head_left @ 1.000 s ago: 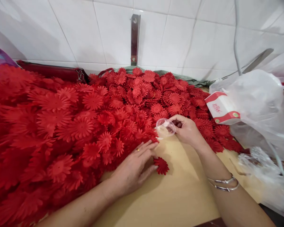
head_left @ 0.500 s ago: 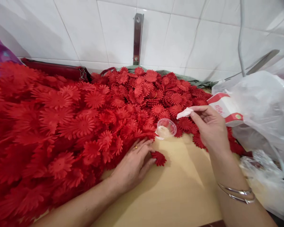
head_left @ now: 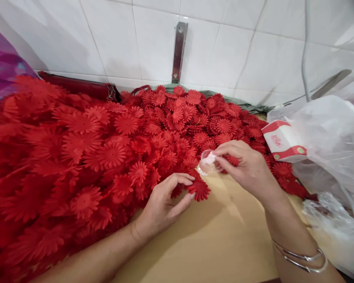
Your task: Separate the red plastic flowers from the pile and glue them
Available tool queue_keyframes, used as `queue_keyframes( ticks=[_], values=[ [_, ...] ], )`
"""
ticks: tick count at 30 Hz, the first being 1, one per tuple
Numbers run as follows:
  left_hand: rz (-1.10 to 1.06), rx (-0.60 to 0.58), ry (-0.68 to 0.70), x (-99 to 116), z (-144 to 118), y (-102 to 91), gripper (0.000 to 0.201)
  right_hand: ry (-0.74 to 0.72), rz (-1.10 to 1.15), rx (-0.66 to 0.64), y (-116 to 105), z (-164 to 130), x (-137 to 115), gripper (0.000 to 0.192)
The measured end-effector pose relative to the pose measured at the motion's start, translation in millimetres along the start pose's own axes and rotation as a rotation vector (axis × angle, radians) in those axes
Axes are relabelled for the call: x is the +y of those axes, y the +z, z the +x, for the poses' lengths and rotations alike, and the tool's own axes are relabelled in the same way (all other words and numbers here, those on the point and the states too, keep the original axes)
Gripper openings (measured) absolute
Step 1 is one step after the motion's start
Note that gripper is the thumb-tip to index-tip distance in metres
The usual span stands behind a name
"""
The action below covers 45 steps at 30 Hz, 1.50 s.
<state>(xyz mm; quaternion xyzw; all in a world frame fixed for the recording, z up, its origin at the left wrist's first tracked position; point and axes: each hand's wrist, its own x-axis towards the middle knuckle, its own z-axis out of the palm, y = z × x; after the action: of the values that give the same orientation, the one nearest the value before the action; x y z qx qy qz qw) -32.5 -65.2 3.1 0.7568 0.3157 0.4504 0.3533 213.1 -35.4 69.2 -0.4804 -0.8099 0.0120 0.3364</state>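
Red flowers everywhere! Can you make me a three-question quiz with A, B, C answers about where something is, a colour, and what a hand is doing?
1. Where is the small clear cup?
A. at the edge of the red flower pile, by the right hand
B. on the wall tiles
C. inside the plastic bag

2. What colour is the table?
A. blue
B. light tan
C. black

3. What is the left hand doing?
A. resting flat and empty on the table
B. gripping the metal bracket on the wall
C. pinching a single red flower

Answers:
1 A, the cup sits where the pile meets the bare table, under the right hand's fingertips.
2 B, the bare surface is pale wood-coloured.
3 C, thumb and fingers close on one flower at the pile's near edge.
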Motion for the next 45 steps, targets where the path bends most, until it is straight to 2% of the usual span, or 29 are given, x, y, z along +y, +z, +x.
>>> queue_keyframes(
  ticks=[4,6,8,11,13,14,18,19,22,23,27,28,31,32,33,37,39,41,45],
  values=[
    [0.009,0.062,-0.129,-4,0,0.1,0.01,0.121,0.05,0.223,-19,0,-11,0.009],
    [0.012,0.073,-0.149,-5,0,0.5,0.01,0.134,0.102,0.282,-24,-1,-22,0.01],
    [0.026,0.099,-0.105,-6,0,1.0,0.01,0.118,0.161,0.235,-21,-5,-35,0.011],
    [0.029,0.11,-0.026,-6,0,1.6,0.012,0.074,0.239,0.016,-6,-11,-51,0.015],
    [0.027,0.1,-0.006,-6,0,1.7,0.012,0.066,0.276,-0.067,2,-15,-57,0.016],
    [0.029,0.1,-0.004,-6,0,1.7,0.012,0.071,0.291,-0.052,5,-16,-58,0.016],
    [0.037,0.124,-0.008,-6,0,1.9,0.013,0.099,0.288,0.168,4,-17,-56,0.016],
    [0.032,0.123,-0.011,-6,0,1.9,0.013,0.091,0.28,0.147,3,-18,-56,0.017],
    [0.001,0.113,-0.05,-7,0,1.5,0.013,0.06,0.291,-0.057,4,-20,-54,0.018],
    [-0.011,0.114,-0.076,-7,0,1.3,0.013,0.064,0.304,-0.061,4,-21,-54,0.019],
    [-0.04,0.125,-0.191,-6,0,-0.7,0.014,0.109,0.311,0.259,7,-24,-53,0.021],
    [-0.047,0.122,-0.215,-5,1,-1.2,0.015,0.096,0.306,0.263,8,-24,-53,0.021],
    [-0.089,0.09,-0.281,-4,1,-2.4,0.02,0.03,0.287,0.054,11,-24,-53,0.021],
    [-0.104,0.079,-0.301,-4,1,-2.5,0.022,0.026,0.292,0.003,12,-25,-53,0.021],
    [-0.119,0.074,-0.317,-4,1,-2.5,0.023,0.034,0.303,0.006,12,-25,-53,0.021],
    [-0.181,0.095,-0.368,-3,0,-1.6,0.026,0.146,0.363,0.294,6,-24,-50,0.021],
    [-0.216,0.1,-0.382,-2,0,-1.5,0.021,0.192,0.367,0.352,0,-24,-51,0.019],
    [-0.206,0.068,-0.379,-1,1,-1.4,0.019,0.22,0.371,0.343,-5,-27,-53,0.018],
    [-0.049,-0.131,-0.307,0,1,0.4,0.02,0.244,0.371,0.266,-11,-42,-57,0.017]
  ],
)
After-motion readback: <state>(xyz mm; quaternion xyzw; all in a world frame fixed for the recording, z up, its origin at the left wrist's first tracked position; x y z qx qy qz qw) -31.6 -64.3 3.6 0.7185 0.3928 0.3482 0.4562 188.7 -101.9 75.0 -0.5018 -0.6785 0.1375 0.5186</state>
